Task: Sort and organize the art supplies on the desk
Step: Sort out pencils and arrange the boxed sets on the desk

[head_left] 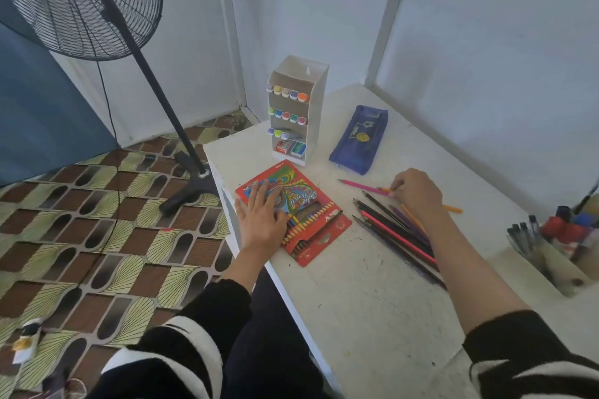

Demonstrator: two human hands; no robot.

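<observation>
**Two hands at a desk: one flat on a pencil box, one pinching a pink pencil**

Pinched between the thumb and fingertips of the right hand [416, 193], the blunt end of a pink pencil [363, 186] lies on the white desk [372, 301], its point aimed away to the left of the grip. An orange pencil [453, 209] shows just beyond the knuckles, to the right of the hand; whether the fingers also touch it cannot be told. Directly below the grip, under the wrist and forearm, a loose bundle of dark, pink and purple pencils [393, 230] lies fanned on the desk.

Left of the grip, the left hand [261, 215] rests open, palm down, fingers spread, on a red coloured-pencil box [311, 214]. It grasps nothing. The box lid carries curling script that appears to read "Colour Pencil", seen upside down; a brand word near the window is too blurred to read. A row of sharpened pencil tips shows through the window.

Beyond the grip and to its left stands a white tiered organizer [299, 107], holding pastel-capped markers in three rows and small boxes at its base. Just beyond the grip lies a blue pencil case [359, 139] with a basketball motif; its print is illegible. Far right of the grip, a holder [557, 256] contains pens and brushes.

A black pedestal fan [81, 0] stands on the patterned floor, left of the desk.
</observation>
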